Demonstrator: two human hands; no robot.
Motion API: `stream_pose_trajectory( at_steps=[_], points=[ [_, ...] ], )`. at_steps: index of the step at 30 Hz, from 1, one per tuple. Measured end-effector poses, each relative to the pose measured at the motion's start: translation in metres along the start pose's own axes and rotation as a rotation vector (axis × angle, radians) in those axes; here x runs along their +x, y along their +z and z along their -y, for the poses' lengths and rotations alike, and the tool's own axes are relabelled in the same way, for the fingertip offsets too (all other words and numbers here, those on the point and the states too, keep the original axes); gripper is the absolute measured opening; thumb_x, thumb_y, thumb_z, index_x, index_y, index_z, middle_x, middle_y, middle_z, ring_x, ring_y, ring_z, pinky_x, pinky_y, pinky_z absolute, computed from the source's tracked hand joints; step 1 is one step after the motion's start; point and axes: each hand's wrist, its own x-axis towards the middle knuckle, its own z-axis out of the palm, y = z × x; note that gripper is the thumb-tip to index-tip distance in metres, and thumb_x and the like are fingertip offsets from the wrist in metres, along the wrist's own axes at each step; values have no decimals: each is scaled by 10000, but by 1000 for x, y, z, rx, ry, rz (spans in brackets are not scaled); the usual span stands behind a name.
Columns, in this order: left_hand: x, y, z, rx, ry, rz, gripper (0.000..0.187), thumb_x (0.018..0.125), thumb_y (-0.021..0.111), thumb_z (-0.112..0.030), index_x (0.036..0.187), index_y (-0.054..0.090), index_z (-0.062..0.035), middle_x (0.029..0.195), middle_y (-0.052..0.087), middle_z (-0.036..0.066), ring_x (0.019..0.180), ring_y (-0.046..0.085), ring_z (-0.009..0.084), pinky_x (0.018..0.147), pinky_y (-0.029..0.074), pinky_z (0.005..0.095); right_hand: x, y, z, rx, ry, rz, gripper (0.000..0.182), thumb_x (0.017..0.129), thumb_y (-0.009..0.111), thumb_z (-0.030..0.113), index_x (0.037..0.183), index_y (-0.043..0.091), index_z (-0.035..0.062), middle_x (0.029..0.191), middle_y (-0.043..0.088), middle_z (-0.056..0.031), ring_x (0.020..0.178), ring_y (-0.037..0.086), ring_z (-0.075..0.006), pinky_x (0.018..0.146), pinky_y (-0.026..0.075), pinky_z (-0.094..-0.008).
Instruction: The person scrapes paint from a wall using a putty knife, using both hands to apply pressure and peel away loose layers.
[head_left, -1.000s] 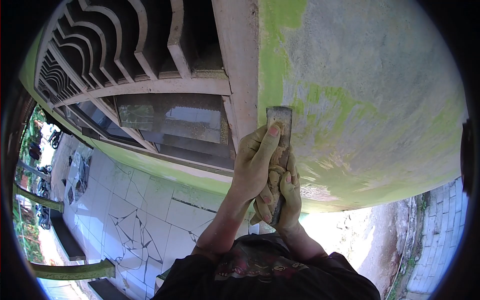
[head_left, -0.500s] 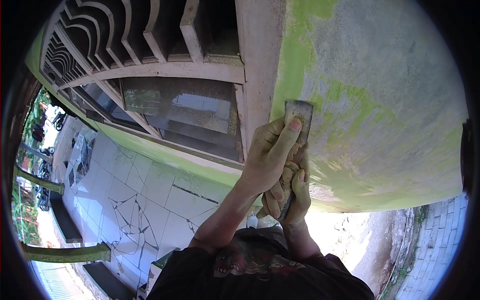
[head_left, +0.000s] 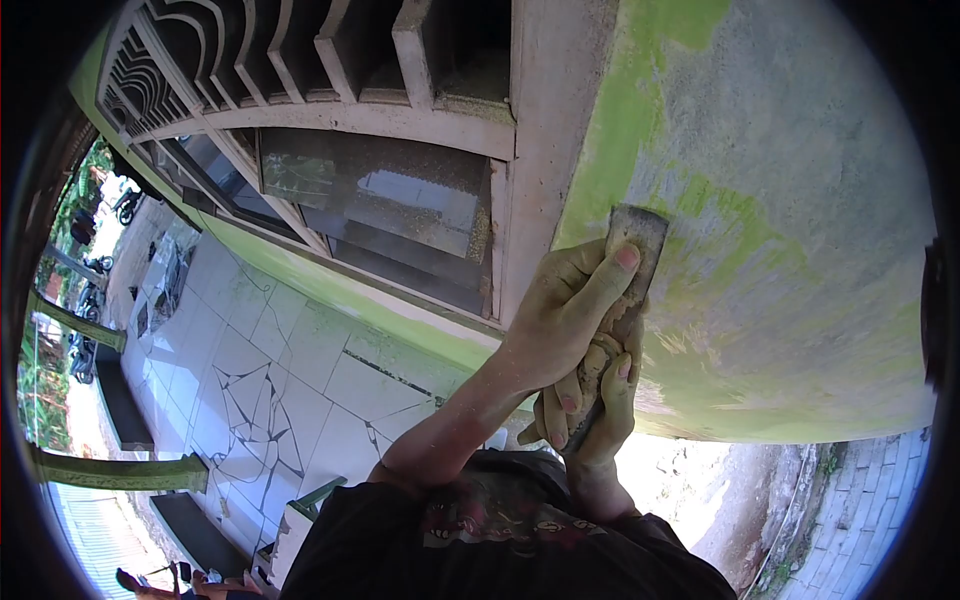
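A dusty flat-bladed scraper (head_left: pixel 637 230) is held in both hands against the wall (head_left: pixel 760 130), whose green paint is partly scraped down to grey. My left hand (head_left: pixel 565 310) closes round the upper part, its thumb laid along the blade just below the broad end. Lower down, my right hand (head_left: pixel 618 395) wraps the handle end, close under the left. Pale dust coats the fingers. The blade's end lies over a strip of green paint beside a greyish patch; whether it touches is hard to tell.
Left of the hands is a window (head_left: pixel 380 200) in a pale frame, with curved slats (head_left: pixel 410 55) above it. A tiled floor (head_left: pixel 310 370) with cracked-looking inlays lies below. Part of another person (head_left: pixel 200 585) shows at the lower left. Paving (head_left: pixel 870 510) runs along the lower right.
Both hands and the scraper sit farther right in view, with the blade tilted more to the right. The view itself has shifted a little. Another person has appeared at the lower left edge.
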Motion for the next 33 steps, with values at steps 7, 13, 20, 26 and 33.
stream_pose_trajectory(
  at_steps=[7, 13, 20, 26, 33],
  points=[
    [0, 2, 3, -10, 11, 27, 336, 1016, 403, -296, 898, 524, -6, 550, 556, 65, 389, 531, 116, 384, 452, 253, 2, 1, 0, -57, -45, -18, 496, 1022, 275, 326, 1450, 118, 131, 651, 432, -109, 319, 377, -145, 282, 366, -254],
    [-2, 3, 0, -6, -7, 33, 345, 1019, 388, -303, 887, 514, -10, 543, 549, 72, 388, 534, 127, 374, 447, 258, -5, 7, 0, -69, -26, -96, 497, 1020, 288, 330, 1452, 129, 143, 661, 432, -110, 320, 361, -142, 288, 369, -248],
    [0, 10, -19, -180, -10, 81, 363, 1011, 420, -312, 794, 498, -31, 656, 534, 22, 437, 539, 90, 381, 458, 223, 3, 14, 6, -83, -63, -53, 496, 1020, 279, 356, 1456, 136, 167, 651, 423, -98, 321, 350, -137, 289, 360, -245],
    [16, 5, -19, 42, 89, 21, 388, 1007, 441, -308, 710, 468, -59, 619, 487, 1, 452, 490, 58, 390, 424, 219, 18, 21, 19, -47, 48, 23, 451, 1018, 268, 395, 1339, 282, 78, 646, 435, -70, 306, 339, -133, 292, 360, -260],
    [6, 8, -2, -71, 58, -95, 357, 1005, 461, -302, 756, 535, -57, 587, 452, -49, 475, 339, 24, 421, 306, 211, 5, 18, 12, -172, -14, -41, 427, 1017, 297, 369, 1289, 316, 40, 664, 462, -84, 315, 366, -135, 297, 365, -251]
  ],
)
